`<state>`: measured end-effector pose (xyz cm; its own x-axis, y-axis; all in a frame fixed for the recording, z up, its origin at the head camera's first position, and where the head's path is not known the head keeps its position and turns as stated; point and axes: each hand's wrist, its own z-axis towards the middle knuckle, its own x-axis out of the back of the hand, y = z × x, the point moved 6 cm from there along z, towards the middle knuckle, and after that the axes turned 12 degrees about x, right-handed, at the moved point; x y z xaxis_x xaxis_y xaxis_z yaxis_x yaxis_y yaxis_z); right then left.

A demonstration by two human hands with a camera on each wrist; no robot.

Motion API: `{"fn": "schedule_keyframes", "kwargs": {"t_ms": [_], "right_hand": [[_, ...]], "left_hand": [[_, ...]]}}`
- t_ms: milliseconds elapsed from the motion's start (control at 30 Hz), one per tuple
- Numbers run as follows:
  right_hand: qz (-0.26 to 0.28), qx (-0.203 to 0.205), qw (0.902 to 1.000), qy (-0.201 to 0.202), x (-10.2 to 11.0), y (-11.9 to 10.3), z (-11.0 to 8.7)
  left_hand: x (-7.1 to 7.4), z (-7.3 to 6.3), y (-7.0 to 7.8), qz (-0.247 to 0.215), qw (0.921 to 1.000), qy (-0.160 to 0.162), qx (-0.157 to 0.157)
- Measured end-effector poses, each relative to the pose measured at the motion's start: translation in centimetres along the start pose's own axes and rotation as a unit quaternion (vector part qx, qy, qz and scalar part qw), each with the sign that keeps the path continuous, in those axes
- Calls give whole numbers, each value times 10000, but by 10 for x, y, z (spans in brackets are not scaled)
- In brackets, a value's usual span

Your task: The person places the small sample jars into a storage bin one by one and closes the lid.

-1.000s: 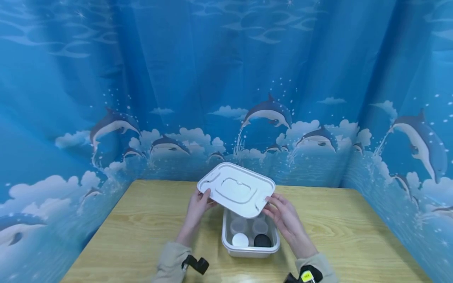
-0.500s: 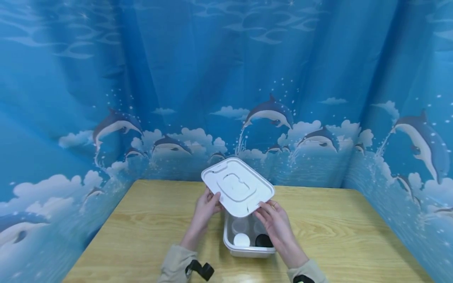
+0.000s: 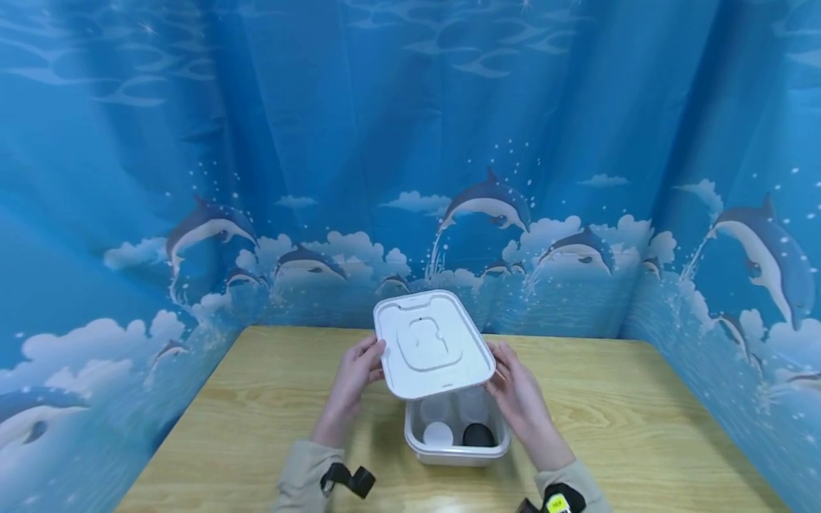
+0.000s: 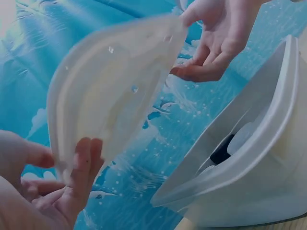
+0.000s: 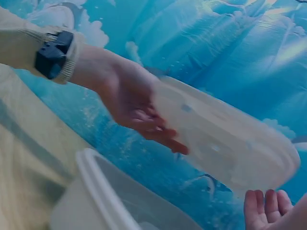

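Observation:
A white rectangular lid (image 3: 432, 345) with a moulded ring on top is held up, tilted, over the back of a white container (image 3: 457, 456). My left hand (image 3: 355, 374) pinches its left edge, thumb on top and fingers beneath. At the near right corner, my right hand (image 3: 522, 399) grips the lid between thumb and fingers. Inside the container sit a white round-topped item (image 3: 438, 434), a black one (image 3: 478, 435) and translucent round ones (image 3: 436, 408) behind them. The lid hides the container's far end. In the left wrist view, the lid's underside (image 4: 110, 91) faces the camera.
The container stands on a wood-grain table (image 3: 256, 427). Behind and on both sides hangs a blue curtain (image 3: 410, 142) printed with dolphins. A black device (image 3: 349, 479) is strapped on the left wrist, and another (image 3: 558, 499) on the right.
The lid has turned in the hands, so its near edge now runs more nearly level. My right hand first slid left along the edge, then back right. The container stays put.

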<state>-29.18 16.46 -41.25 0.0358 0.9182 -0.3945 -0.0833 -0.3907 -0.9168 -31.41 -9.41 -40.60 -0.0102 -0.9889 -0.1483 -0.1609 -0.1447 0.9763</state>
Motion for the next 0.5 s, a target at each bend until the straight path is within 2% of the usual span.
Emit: {"fn": "schedule_keyframes", "kwargs": {"t_ms": [200,333,433,500], "right_hand": [[-246,-121,9983,-511,13,-14,12],[-429,-249,9931,-1060,18,-17,15],[-682,-275,9895,-1246,21,-17,15],[-887,-244,9885,-1199,23,-16,16]], "left_hand": [[-1,1,-1,423,9987,-155,259],[-2,2,-3,687,9967,-273,333],[-3,2,-5,709,9961,-344,390],[-4,3,-6,661,9964,-349,412]]}}
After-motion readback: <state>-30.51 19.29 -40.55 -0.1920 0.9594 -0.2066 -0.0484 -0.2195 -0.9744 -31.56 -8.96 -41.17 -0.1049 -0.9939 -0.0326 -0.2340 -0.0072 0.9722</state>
